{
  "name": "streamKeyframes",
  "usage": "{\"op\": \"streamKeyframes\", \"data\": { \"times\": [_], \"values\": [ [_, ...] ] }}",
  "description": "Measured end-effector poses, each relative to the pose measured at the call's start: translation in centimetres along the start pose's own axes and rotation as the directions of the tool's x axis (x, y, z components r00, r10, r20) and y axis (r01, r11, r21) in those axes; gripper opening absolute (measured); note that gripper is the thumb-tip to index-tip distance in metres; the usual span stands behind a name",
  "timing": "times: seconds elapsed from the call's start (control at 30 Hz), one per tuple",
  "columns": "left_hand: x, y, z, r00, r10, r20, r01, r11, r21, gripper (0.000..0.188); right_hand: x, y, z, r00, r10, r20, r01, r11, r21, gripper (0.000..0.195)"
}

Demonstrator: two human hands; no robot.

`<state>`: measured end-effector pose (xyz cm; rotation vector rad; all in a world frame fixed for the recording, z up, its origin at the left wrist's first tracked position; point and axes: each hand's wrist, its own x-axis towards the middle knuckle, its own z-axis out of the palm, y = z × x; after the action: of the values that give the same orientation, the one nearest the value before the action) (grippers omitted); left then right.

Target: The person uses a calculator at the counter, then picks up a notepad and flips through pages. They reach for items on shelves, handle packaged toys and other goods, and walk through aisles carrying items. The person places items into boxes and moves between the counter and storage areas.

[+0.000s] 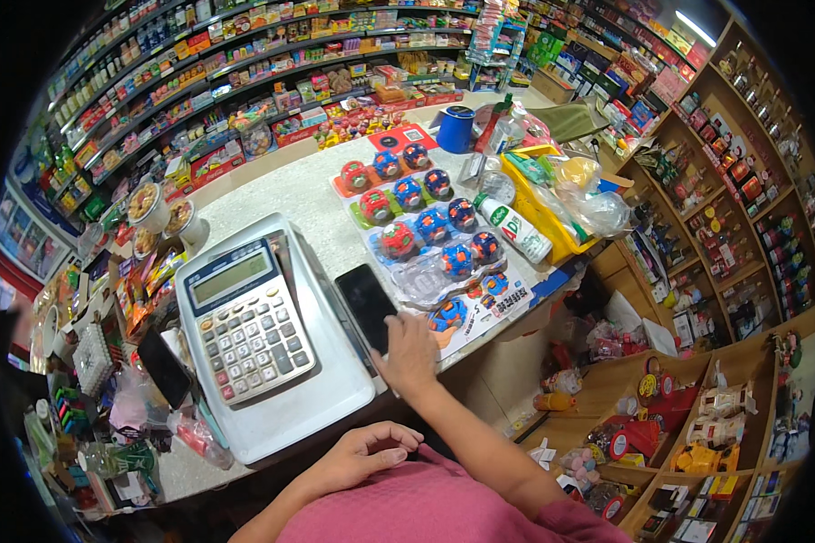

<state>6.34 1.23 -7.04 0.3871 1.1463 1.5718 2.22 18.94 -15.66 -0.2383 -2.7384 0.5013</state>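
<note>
A black smartphone lies screen up on the speckled counter. My right hand rests over its lower right end, fingers on the glass; whether it grips the phone is hard to see. Close to my body, in front of the pink shirt, my left hand hangs with loosely curled fingers and nothing visible in it. Left of the phone, a large desk calculator sits on a pale plastic tray. Right of the phone lies a blister card of red and blue toy balls, with one bottom pocket unfilled.
A white and green bottle lies beside a yellow tray of packets. A blue cup stands at the back. Snack tubs, packets and a second dark phone crowd the left. Stocked wooden shelves line the right.
</note>
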Motion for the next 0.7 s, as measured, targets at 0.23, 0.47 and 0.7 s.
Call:
{"op": "streamKeyframes", "data": {
  "times": [0.23,0.47,0.7],
  "values": [
    [7.6,1.3,2.5,0.982,0.048,-0.184,-0.067,0.993,-0.1,0.017,-0.6,5.5,-0.7,0.94,-0.309,0.142,0.25,0.911,0.329,0.051],
    [19.2,3.9,-0.6,0.446,0.814,-0.373,0.035,0.401,0.916,0.036,9.1,18.7,-9.1,0.952,-0.257,-0.164,0.299,0.892,0.339,0.046],
    [26.6,1.4,-3.2,0.443,0.729,-0.522,0.302,0.427,0.853,0.066,13.4,24.6,-6.4,0.963,-0.225,0.147,0.147,0.898,0.415,0.075]
  ]
}}
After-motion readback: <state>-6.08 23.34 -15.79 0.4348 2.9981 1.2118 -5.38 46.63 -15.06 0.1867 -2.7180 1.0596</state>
